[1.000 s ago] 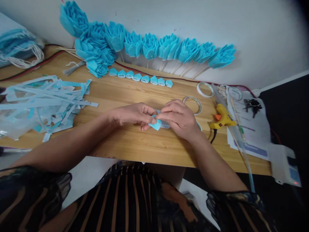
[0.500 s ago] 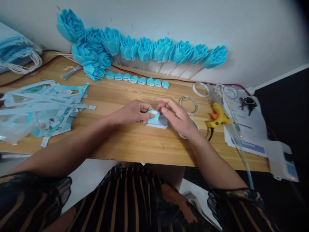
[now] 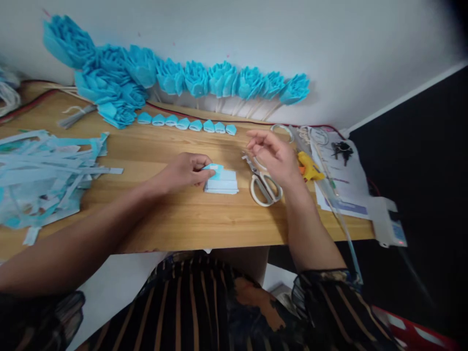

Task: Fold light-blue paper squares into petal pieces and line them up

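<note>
My left hand [image 3: 185, 170] pinches a small folded blue paper piece [image 3: 213, 170] just above a low stack of pale blue paper pieces [image 3: 222, 184] on the wooden table [image 3: 183, 219]. My right hand [image 3: 272, 153] hovers to the right of the stack, fingers loosely spread and holding nothing, above white-handled scissors [image 3: 263, 187]. A row of several folded blue petals [image 3: 186, 123] lies behind the hands.
Blue paper flowers on sticks [image 3: 204, 80] lean against the wall. A heap of blue and white strips [image 3: 47, 168] covers the left of the table. A yellow glue gun [image 3: 310, 167], tape rings [image 3: 281, 129], papers [image 3: 340, 180] and keys [image 3: 341, 148] lie at the right.
My right hand has let go of the folded piece and lifted away to the right, uncovering the scissors. My left hand keeps the piece over the stack. The view has shifted right.
</note>
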The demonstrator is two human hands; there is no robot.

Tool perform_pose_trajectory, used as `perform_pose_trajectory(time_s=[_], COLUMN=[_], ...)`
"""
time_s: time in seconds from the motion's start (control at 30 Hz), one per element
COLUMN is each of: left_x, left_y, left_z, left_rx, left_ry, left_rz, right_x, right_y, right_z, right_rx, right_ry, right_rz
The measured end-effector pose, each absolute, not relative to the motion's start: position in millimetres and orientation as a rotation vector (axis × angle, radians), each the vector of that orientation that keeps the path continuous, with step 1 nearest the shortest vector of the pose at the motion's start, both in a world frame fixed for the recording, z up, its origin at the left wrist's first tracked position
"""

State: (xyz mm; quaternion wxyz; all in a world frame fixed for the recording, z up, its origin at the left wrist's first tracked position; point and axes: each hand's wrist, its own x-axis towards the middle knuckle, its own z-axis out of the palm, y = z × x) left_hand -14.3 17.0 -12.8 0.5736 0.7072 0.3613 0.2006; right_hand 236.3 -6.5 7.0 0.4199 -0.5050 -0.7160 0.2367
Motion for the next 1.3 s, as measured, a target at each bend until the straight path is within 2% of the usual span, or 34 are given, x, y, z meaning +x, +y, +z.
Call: perform_pose_trajectory(time_s=[0.23,0.43,0.9,1.07,1.3], left_x=[-12,-13,-11,-9,-8], left_y=[20,22,21,20,20], left_z=[-16,-19,-17,-15,-15], left_rx=[1.612,1.638,1.638,1.582,1.525], left_ry=[0.917,0.956,0.955,0.969,0.953], left_rz=[0.549,0.597,0.657,0.638,0.636], right_x=[262,256,233,230,238], right_y=[0,-8,-1,6,10], right_z=[1,9,-3,-7,-14], right_rx=[-1.593,-1.894,-2.100,-2.112,-2.007], right_ry=[-1.769,-1.935,-2.111,-2.050,-1.904], right_rz=[0.253,0.203,-0.079,-0.053,0.186])
